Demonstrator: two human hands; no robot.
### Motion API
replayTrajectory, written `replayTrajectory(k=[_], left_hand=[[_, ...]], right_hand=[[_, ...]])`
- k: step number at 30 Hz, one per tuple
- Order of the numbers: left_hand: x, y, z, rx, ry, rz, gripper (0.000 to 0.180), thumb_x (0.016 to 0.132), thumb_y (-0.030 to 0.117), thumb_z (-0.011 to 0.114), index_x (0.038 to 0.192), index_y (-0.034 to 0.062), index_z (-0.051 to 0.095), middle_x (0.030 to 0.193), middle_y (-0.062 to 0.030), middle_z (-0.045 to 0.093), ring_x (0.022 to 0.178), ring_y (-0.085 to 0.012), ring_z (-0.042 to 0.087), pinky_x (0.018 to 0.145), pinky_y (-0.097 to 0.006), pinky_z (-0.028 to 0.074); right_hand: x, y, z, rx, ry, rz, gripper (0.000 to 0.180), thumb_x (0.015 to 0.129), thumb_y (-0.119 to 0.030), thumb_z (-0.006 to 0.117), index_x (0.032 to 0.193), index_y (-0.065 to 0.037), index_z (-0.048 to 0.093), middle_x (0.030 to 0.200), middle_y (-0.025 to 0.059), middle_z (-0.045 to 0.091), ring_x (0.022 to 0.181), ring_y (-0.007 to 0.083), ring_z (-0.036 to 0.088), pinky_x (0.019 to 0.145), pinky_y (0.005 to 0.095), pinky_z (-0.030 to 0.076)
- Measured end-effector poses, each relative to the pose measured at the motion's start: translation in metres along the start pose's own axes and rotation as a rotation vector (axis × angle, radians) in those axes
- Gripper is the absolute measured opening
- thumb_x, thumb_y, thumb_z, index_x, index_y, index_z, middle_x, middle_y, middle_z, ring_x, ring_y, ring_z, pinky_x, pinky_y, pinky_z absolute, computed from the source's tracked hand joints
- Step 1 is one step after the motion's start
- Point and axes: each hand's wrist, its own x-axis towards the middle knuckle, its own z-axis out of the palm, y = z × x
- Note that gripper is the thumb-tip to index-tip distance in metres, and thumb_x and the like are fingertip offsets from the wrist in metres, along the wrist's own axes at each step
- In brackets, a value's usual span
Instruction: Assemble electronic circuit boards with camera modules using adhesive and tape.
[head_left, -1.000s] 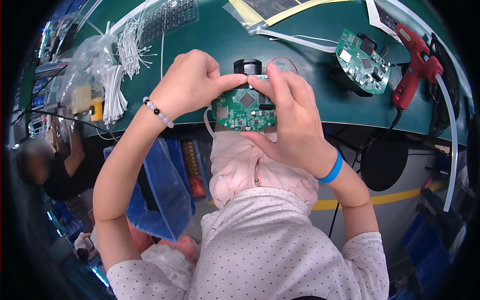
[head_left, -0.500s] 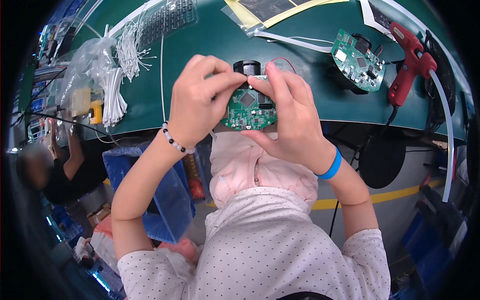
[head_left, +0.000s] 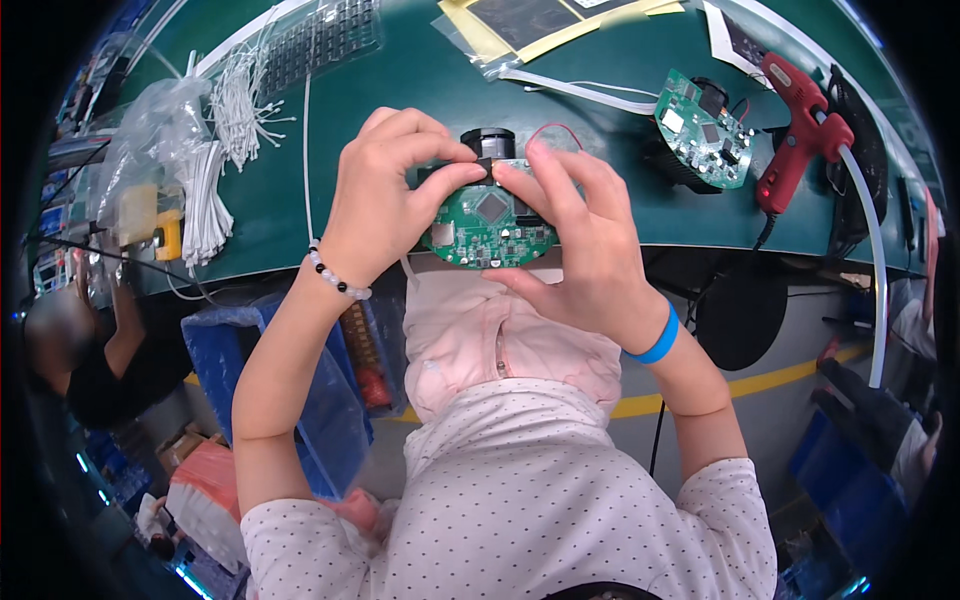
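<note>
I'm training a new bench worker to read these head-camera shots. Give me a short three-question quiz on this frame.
1. True or false: both hands hold the round green circuit board at the near edge of the green table.
2. Which tool lies at the table's right end? A) red glue gun B) blue drill C) yellow tape measure
3. What lies on the table left of the left hand?

Key
1. True: the left hand grips it from the left, the right hand from the right.
2. A: the red glue gun, beside a second circuit board.
3. A bundle of white cable ties.
</note>
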Motion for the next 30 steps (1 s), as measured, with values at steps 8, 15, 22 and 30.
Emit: replayTrajectory(k=[8, 15, 22, 30], left_hand=[[-0.017, -0.02, -0.013, 0.053, -0.128, 0.13, 0.017, 0.074, 0.011, 0.06, 0.083, -0.0033, 0.056, 0.085, -0.0149, 0.055, 0.076, -0.0269, 0.052, 0.07, -0.033, 0.042], [-0.009, 0.015, 0.017, -0.068, 0.025, 0.037, 0.003, 0.074, 0.001, 0.059, 0.077, 0.0006, 0.057, 0.079, -0.0058, 0.049, 0.073, -0.0172, 0.047, 0.054, -0.026, 0.033], [-0.01, -0.004, 0.018, -0.172, 0.02, -0.005, 0.004, 0.075, 0.001, 0.058, 0.079, 0.0009, 0.057, 0.083, -0.0036, 0.049, 0.073, -0.0128, 0.048, 0.05, -0.022, 0.03], [-0.013, 0.0, 0.021, -0.275, 0.016, -0.084, 0.004, 0.076, 0.002, 0.057, 0.079, 0.0009, 0.056, 0.083, -0.0043, 0.048, 0.072, -0.0127, 0.048, 0.051, -0.022, 0.031]], right_hand=[[-0.006, -0.006, 0.008, 0.037, 0.007, 0.05, 0.097, 0.045, -0.032, 0.078, 0.124, 0.003, 0.033, 0.116, 0.0189, 0.043, 0.106, 0.0353, 0.041, 0.091, 0.0504, 0.031], [-0.021, -0.006, 0.001, -0.059, 0.037, 0.02, 0.101, 0.048, -0.03, 0.077, 0.127, 0.006, 0.026, 0.109, 0.0199, 0.047, 0.105, 0.0352, 0.04, 0.096, 0.0485, 0.025], [-0.012, -0.005, 0.001, -0.036, 0.006, 0.022, 0.101, 0.048, -0.029, 0.077, 0.128, 0.005, 0.025, 0.116, 0.0179, 0.044, 0.109, 0.0363, 0.039, 0.093, 0.0503, 0.028], [-0.013, -0.004, 0.004, -0.061, 0.058, -0.008, 0.102, 0.047, -0.03, 0.076, 0.129, 0.003, 0.027, 0.109, 0.0205, 0.045, 0.104, 0.0354, 0.04, 0.092, 0.0489, 0.028]])
